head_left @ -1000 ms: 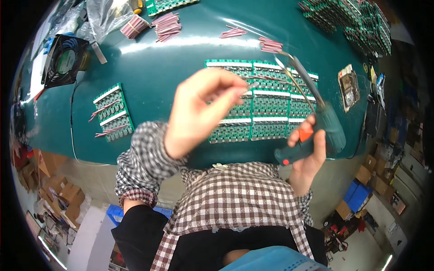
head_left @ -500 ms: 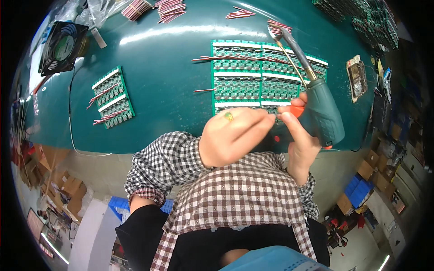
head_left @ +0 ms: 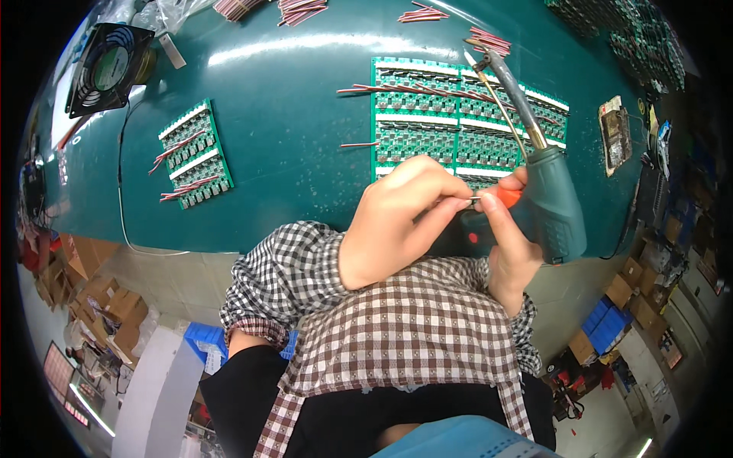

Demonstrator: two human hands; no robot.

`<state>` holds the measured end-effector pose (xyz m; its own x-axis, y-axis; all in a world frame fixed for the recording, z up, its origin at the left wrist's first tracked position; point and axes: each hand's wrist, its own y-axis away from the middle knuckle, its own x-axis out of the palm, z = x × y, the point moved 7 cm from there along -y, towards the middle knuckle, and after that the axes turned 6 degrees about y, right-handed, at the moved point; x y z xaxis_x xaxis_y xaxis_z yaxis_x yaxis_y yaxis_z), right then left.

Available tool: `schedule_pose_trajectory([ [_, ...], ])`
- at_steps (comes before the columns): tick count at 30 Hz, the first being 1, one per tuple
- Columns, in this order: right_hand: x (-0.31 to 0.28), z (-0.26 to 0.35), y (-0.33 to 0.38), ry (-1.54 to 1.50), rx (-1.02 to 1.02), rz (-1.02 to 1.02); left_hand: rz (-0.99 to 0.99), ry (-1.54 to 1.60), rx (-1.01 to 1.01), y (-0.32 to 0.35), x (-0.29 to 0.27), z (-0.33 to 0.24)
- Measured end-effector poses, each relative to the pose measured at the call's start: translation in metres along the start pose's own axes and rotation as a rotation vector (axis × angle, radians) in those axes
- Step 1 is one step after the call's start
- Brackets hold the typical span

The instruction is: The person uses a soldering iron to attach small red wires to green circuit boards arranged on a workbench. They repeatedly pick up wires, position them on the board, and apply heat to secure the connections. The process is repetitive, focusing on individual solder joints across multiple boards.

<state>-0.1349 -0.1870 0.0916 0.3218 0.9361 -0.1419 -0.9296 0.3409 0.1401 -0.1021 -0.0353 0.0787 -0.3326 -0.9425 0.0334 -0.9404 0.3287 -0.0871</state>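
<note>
My left hand (head_left: 405,221) is closed, thumb and forefinger pinching a short thin wire (head_left: 474,198). At the wire's other end are the thumb and forefinger of my right hand (head_left: 513,248). A green-handled soldering gun (head_left: 556,202) with an orange trigger rests in the right hand, its metal barrel pointing away over the boards; the fingers round the handle are mostly hidden. Just beyond both hands lies a panel of green circuit boards (head_left: 416,130) with white strips, and red and white wires (head_left: 355,90) stick out at its left side.
A smaller circuit board panel (head_left: 200,156) with wires lies left, near a black fan (head_left: 112,69). Bundles of red and white wires (head_left: 303,11) lie along the far side. Stacked boards (head_left: 645,49) stand far right, above a worn soldering-tip cleaning tray (head_left: 614,135).
My left hand has turned so its thumb shows, and the wire between the fingertips is now visible. The whole view has shifted slightly; the soldering gun stays in my right hand.
</note>
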Motion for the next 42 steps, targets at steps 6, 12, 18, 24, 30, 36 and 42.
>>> schedule_pose_trajectory([
  [6, -0.022, -0.010, 0.010, -0.167, 0.016, 0.010, 0.018, -0.254, -0.196, -0.012, -0.062, 0.008],
  [12, -0.029, -0.013, 0.022, -0.052, 0.026, 0.047, 0.124, -0.514, -0.241, -0.030, -0.072, 0.039],
  [18, -0.035, -0.029, 0.042, 0.033, 0.130, 0.037, 0.116, -0.545, -0.228, -0.029, -0.074, 0.044],
  [24, -0.037, -0.025, 0.046, 0.033, 0.241, 0.001, 0.079, -0.569, -0.164, -0.033, -0.067, 0.041],
  [30, -0.039, -0.012, 0.032, 0.077, 0.296, 0.019, 0.077, -0.553, -0.180, -0.032, -0.067, 0.047],
  [36, -0.036, -0.015, 0.032, 0.085, 0.337, 0.042, 0.068, -0.508, -0.158, -0.033, -0.069, 0.048],
  [42, -0.033, -0.015, 0.030, 0.086, 0.341, 0.055, 0.085, -0.468, -0.211, -0.035, -0.071, 0.051],
])
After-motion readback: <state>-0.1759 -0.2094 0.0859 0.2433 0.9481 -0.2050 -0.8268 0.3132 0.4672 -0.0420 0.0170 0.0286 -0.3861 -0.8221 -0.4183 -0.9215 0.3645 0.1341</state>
